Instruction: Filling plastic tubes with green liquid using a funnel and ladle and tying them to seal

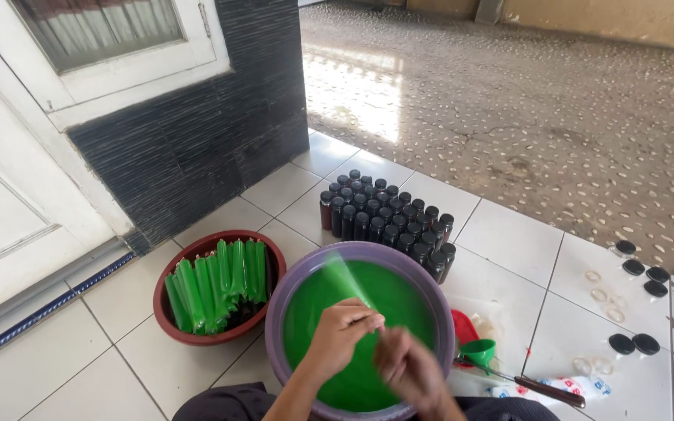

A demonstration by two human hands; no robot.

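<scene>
Packets [220, 284] in bowl [167, 312] left of basin [431, 312], bottles [388, 214] behind

Packages only.

Long green-filled plastic pouches [220, 284]: narrow tubes, bright green, stacked leaning together inside the dark red basin [167, 274], left of the purple basin [431, 300].

One clear plastic pouch [346, 279]: long, narrow, tinted green, tilted up and left above the purple basin, held at its lower end by the left hand [339, 337]. Blurred.

Small bottles [388, 217]: dark contents, black caps, upright in a tight block on the tiled floor, just behind the purple basin.

Flat plastic wrapper [579, 386]: white with red and blue print, lying on the floor at lower right.

No signs or screens.
</scene>
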